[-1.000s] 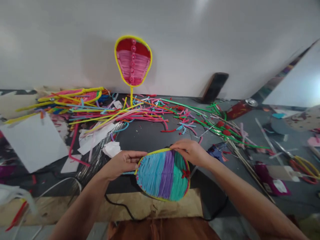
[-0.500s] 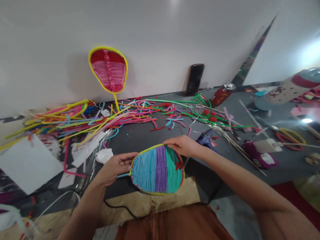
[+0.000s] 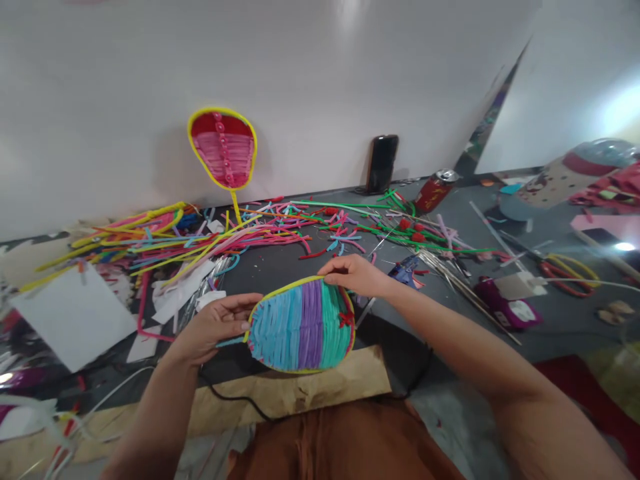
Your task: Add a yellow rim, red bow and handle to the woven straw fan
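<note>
Head view: an oval pipe-cleaner panel (image 3: 295, 327) with blue, purple and green bands is held above the near side of the worktop (image 3: 273, 267). The left hand (image 3: 217, 327) grips its left end between thumb and fingers; the right hand (image 3: 350, 274) has its fingertips closed on the upper yellow rim. Behind the panel lie loose pipe cleaners (image 3: 283, 233), and a smartphone (image 3: 383, 164) stands near a red drink can (image 3: 434, 193).

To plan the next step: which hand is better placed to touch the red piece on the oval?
Probably the right hand: it holds the yellow rim near the red piece, while the left hand holds the blue end.
</note>
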Demonstrator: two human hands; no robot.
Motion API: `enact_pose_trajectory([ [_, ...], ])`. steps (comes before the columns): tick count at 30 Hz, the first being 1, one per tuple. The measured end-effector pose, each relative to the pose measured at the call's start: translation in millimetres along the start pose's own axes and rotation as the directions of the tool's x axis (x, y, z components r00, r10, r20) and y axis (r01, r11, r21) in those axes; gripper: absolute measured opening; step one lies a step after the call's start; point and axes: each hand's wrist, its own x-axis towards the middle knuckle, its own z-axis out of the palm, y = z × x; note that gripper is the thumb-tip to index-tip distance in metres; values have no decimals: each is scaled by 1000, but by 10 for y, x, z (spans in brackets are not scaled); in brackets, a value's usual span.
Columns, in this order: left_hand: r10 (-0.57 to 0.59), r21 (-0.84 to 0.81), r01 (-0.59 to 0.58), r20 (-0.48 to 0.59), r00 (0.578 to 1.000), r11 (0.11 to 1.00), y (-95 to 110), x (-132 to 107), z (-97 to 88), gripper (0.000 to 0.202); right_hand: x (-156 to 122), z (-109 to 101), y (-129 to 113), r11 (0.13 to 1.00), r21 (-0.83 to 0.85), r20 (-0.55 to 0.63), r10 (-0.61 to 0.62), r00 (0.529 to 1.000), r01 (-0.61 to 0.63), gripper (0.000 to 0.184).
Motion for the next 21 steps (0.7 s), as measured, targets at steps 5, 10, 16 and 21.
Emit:
enact_pose_trajectory([
  [5, 66, 28, -67, 28, 997, 997, 97, -83, 7, 48, -10, 6, -129, 996, 85, -45, 13, 999, -9, 23],
  [10, 21, 55, -24, 53, 998, 998, -67, -39, 29, 48, -153, 72, -80, 993, 104, -71, 67, 995, -59, 20],
  [16, -17, 108, -5, 203, 979, 994, -189, 30, 113, 52, -417, 71, 32, 990, 85, -182, 129, 975, -115, 24],
  [21, -33, 132, 3, 222, 975, 991, -124, 53, 183, 48, -562, -7, 74, 985, 107, -293, 162, 942, -136, 27],
])
